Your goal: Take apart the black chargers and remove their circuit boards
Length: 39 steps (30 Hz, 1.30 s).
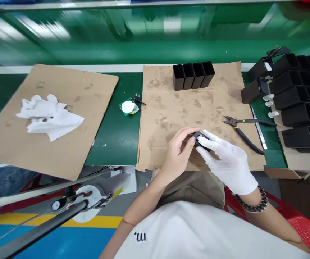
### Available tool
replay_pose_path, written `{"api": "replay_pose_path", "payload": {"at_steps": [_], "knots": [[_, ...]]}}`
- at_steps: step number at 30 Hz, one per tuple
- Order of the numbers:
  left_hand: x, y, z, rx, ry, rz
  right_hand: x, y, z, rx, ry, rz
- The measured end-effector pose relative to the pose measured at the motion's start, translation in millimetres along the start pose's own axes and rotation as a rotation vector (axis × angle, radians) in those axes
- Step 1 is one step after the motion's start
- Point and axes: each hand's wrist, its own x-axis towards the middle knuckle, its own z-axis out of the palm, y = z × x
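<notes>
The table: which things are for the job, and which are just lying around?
Probably for the job:
small black piece, held by left hand and gloved right hand
four black boxes in a row
pliers, nearby

Probably just lying around:
crumpled white cloth on the left cardboard
green circuit board, untouched (hard to tell)

Single head camera | on wearer's head, facing forward and down | near left hand (177,151) and right hand (229,163) | white shirt (182,230) below, green tabletop (109,144) beyond
</notes>
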Motion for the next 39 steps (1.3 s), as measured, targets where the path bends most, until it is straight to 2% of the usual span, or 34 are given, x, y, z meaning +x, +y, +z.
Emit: {"api": "replay_pose_path", "payload": {"at_steps": [7, 16, 19, 23, 26, 34, 39], "knots": [[5.8, 4.2, -6.4, 0.036, -0.090, -0.009, -0.2, -7.3, 4.7, -0.138, 0.067, -0.011], [6.1, 0.3, -6.2, -0.048, -0.084, -0.099, 6.5, -4.1, 6.1, 0.001, -0.016, 0.080], [5.0, -3.8, -6.5, -0.158, 0.007, -0.108, 12.6, -2.4, 5.9, 0.067, -0.037, 0.086], [-0.6, -7.6, -7.8, -0.237, 0.226, -0.060, 14.3, -6.5, 5.3, 0.126, -0.111, 0.165], [-4.6, -8.7, -8.3, -0.227, 0.281, -0.026, 14.7, -11.1, 5.3, 0.144, -0.111, 0.175], [-9.5, -7.4, -10.7, -0.136, 0.262, -0.023, 8.5, -10.8, 13.2, 0.176, -0.103, 0.191], [-4.9, -5.4, -10.1, 0.030, 0.071, -0.001, 2.4, -5.1, 11.0, 0.206, -0.075, 0.178]]}}
